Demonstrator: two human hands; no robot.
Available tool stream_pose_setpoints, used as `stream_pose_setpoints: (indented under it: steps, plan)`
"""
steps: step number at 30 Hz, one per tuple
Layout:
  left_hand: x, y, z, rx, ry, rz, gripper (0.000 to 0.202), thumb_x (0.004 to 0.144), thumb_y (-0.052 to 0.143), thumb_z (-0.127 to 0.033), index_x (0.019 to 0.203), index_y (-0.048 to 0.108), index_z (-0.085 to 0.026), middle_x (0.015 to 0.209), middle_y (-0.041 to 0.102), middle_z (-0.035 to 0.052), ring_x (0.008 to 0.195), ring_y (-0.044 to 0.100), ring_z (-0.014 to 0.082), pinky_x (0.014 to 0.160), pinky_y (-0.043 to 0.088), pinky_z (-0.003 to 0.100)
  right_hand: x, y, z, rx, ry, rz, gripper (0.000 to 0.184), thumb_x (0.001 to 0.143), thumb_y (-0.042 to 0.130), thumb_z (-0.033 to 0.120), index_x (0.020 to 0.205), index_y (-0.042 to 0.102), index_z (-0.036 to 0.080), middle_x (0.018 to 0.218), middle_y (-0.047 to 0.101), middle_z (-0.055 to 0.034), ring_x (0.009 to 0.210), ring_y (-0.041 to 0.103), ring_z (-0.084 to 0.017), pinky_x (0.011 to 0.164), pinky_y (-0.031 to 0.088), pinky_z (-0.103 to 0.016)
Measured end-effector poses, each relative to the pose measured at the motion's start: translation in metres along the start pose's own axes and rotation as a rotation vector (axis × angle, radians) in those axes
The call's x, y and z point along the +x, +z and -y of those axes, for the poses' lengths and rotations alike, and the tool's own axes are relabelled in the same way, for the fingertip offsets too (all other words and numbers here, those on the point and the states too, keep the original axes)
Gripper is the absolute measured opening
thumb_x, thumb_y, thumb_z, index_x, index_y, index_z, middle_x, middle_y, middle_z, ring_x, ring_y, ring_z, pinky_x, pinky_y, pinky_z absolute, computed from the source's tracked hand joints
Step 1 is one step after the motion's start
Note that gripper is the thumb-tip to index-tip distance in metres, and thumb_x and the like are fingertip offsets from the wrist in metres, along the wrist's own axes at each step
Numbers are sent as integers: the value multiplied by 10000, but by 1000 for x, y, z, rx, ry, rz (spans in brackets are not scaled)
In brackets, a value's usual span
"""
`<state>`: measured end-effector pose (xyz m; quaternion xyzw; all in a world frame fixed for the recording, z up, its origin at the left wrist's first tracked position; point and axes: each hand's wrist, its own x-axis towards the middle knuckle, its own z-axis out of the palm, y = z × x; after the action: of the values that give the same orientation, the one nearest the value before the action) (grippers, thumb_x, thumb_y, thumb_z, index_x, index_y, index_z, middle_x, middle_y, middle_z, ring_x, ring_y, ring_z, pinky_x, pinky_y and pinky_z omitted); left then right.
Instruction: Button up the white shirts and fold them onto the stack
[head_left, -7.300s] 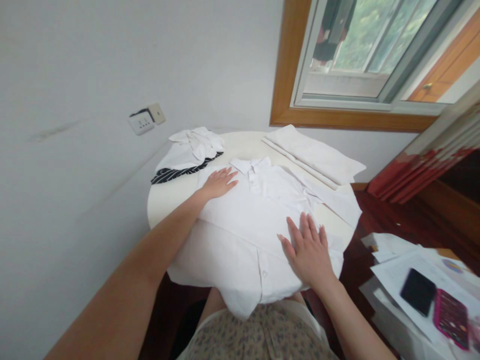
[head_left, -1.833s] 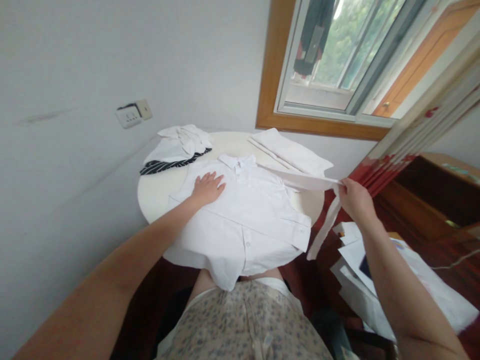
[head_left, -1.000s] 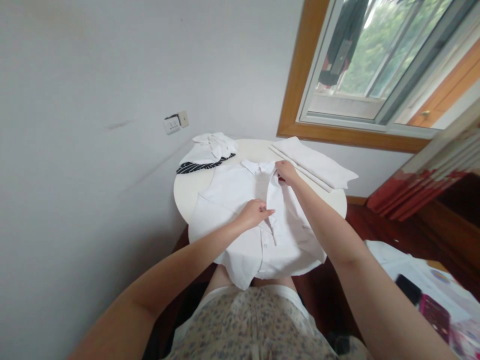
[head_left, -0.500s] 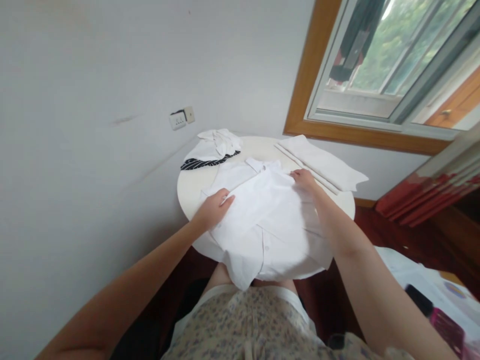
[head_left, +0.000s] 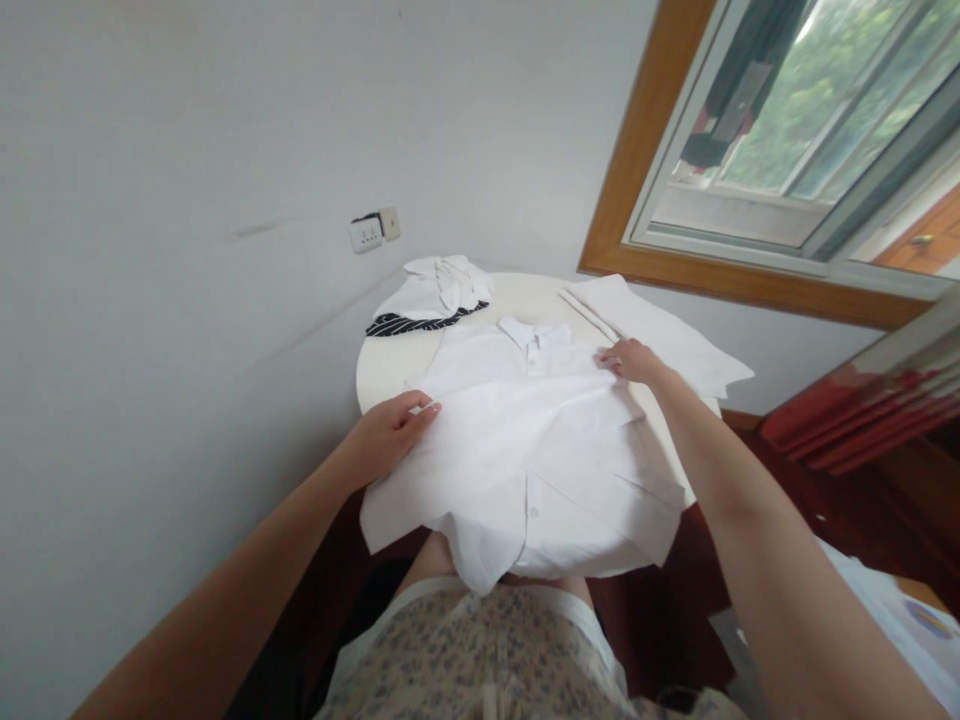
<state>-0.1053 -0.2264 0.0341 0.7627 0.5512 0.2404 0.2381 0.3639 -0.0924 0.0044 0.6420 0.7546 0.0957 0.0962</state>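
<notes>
I see the left hand [head_left: 386,435] pinching the edge of the shirt [head_left: 495,400]. Behind it I make out a rumpled white cloth [head_left: 439,288] above a striped cloth [head_left: 420,325]. The shirt lies over the round table [head_left: 386,370], collar away from me, hem hanging over the near edge. The right hand [head_left: 634,362] grips its shoulder, beside a folded cloth [head_left: 667,335].

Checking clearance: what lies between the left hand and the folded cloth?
In the head view, the shirt, then the right hand, lie between the left hand and the folded cloth.
</notes>
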Motion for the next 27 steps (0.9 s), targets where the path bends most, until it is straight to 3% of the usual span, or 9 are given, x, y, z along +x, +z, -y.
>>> stream_pose_setpoints:
  steps: [7,19,27]
  plan:
    - [-18,11,4,-54,-66,55,476,865,373,-616,786,603,-207,605,555,-14,608,510,167,578,363,277,1,-13,10,-168,-19,-10,332,951,414,185,1096,712,189,1184,624,-166,1114,541,-279,855,423,-353]
    - [-33,28,5,-66,-56,124,406,887,381,-534,745,585,-214,656,578,-9,652,529,165,603,368,268,15,-12,17,-235,-9,2,362,964,370,161,1110,700,184,1171,653,-169,1127,564,-278,858,392,-367]
    - [-33,27,24,13,-103,44,394,906,371,-537,844,610,-229,633,603,-22,610,555,169,617,373,271,18,-13,18,-237,13,-19,359,956,362,138,1064,704,143,1162,668,-182,1135,567,-274,895,379,-376]
